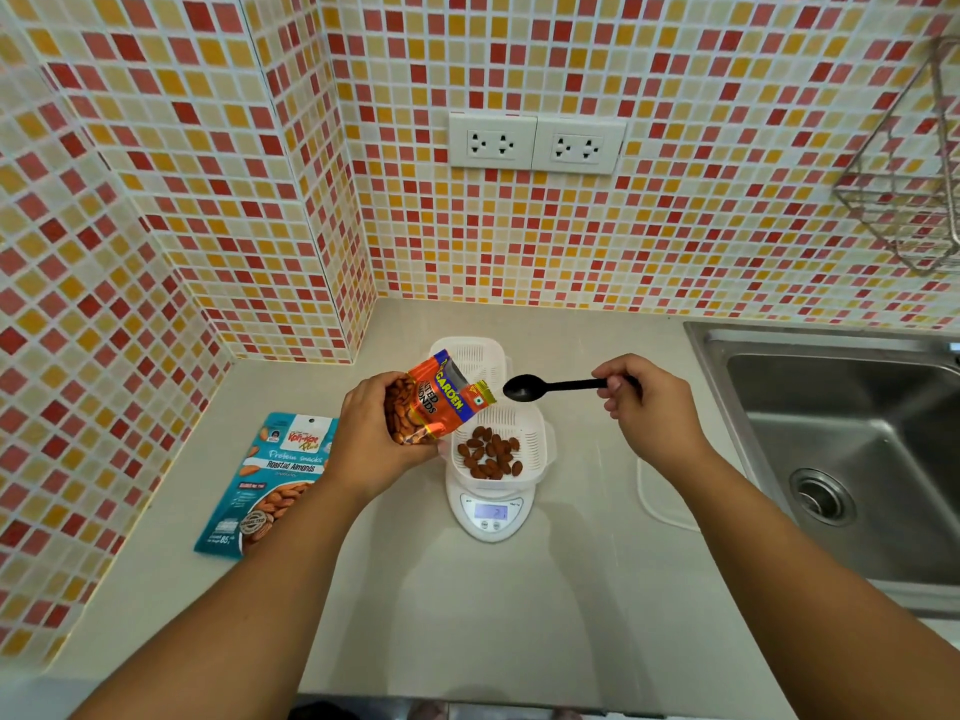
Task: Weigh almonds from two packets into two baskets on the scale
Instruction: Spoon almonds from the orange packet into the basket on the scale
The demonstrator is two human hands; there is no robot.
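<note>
Now the left hand [371, 433] grips the orange packet [436, 402] over the basket [498, 449]; the right hand [644, 402] pinches a black spoon [540, 387]

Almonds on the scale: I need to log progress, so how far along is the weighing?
Partly done. The basket on the scale already holds a layer of almonds. In hand: the left hand tilts the open orange packet while the right hand holds an empty black spoon. Left: the second basket behind looks empty, and the blue packet lies untouched on the counter.
</note>
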